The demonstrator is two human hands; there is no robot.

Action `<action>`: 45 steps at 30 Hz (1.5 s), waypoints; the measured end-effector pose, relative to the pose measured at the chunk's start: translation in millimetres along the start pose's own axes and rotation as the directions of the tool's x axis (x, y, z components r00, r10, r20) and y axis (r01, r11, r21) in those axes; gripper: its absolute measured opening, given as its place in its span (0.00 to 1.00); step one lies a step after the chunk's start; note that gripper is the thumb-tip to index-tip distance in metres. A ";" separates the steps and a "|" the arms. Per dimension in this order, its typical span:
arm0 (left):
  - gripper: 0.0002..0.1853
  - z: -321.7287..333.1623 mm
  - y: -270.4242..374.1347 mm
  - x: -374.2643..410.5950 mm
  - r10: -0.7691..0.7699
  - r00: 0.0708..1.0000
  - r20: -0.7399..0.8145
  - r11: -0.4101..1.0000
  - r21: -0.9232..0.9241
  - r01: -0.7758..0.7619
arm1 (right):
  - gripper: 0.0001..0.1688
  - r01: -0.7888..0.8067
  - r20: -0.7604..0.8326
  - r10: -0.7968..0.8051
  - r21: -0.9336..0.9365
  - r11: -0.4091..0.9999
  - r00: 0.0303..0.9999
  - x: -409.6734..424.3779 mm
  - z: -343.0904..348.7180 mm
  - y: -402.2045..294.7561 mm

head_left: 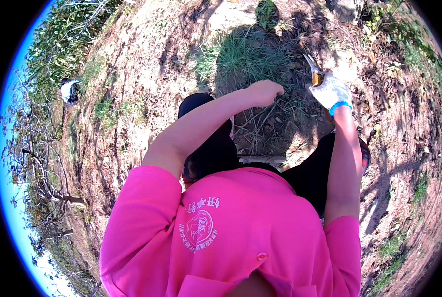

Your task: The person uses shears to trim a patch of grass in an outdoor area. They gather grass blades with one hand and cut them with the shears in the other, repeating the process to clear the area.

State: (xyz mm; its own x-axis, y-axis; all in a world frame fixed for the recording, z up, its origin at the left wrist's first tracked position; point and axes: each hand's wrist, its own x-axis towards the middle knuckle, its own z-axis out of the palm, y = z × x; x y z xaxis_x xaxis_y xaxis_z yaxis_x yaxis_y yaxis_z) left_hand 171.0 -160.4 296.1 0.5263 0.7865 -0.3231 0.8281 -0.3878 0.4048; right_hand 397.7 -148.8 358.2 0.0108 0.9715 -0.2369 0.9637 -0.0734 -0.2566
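Observation:
My left hand (267,92) is bare and curls over the near right side of a tuft of long green grass (248,55); its fingertips are turned away, and whether it holds any blades cannot be told. On my right hand (330,89) is a white work glove with a blue cuff. It grips a cutting tool, apparently garden shears (314,70), with metal blades and an orange-yellow part beside the glove. The two blade tips point away from me, to the right of the tuft. Cut or loose grass stems lie on the shaded soil between my knees.
A pale slatted edge (263,159), perhaps of a low seat, shows between my legs. Dry leaves cover the ground (143,74). Bare branches (46,185) and leafy bushes (63,44) stand at the left, near a white and dark object (69,92). Greenery grows at the upper right.

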 end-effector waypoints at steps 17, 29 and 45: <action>0.21 -39.1 -205.6 -44.3 -0.446 0.892 -0.077 0.596 -0.769 0.231 | 0.29 0.244 -0.221 -0.294 -0.231 0.942 0.930 34.5 61.9 -51.9; 0.36 59.1 -216.9 55.4 0.194 0.927 0.320 0.372 -0.899 0.232 | 0.34 -0.388 0.471 0.123 0.521 0.760 0.874 95.3 161.4 -75.2; 0.23 151.7 -248.5 124.1 -0.112 0.852 0.511 -0.578 -0.731 0.362 | 0.49 -0.054 0.537 -0.028 0.136 0.989 0.843 167.6 263.0 -173.9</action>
State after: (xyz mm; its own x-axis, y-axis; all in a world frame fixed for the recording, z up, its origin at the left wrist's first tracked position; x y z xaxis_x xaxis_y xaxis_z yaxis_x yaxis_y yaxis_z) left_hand 59.8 -39.3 25.6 0.4545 0.4679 -0.7580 -0.4293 0.8607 0.2739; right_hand 161.8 -32.6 116.7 -0.1613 0.6996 -0.6961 0.9164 -0.1556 -0.3688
